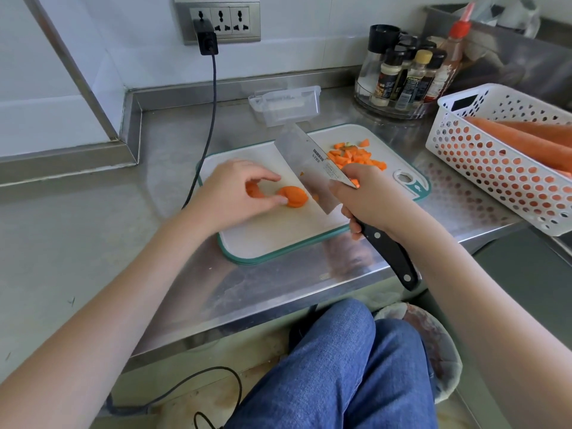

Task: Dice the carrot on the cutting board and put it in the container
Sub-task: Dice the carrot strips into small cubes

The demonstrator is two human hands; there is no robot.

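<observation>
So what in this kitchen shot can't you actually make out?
All in the head view:
- The carrot piece under the left hand: fingers cover its left part.
- The cleaver edge: whether it touches the cutting board can't be told.
- The container: its inside is too hazy to judge.
- Spice jars: labels too small to read.
- The basket: cut off by the right edge.

Cleaver blade (312, 168): a short printed brand word, too small to read.
Spice jars (402, 78), far right: labels illegible.
</observation>
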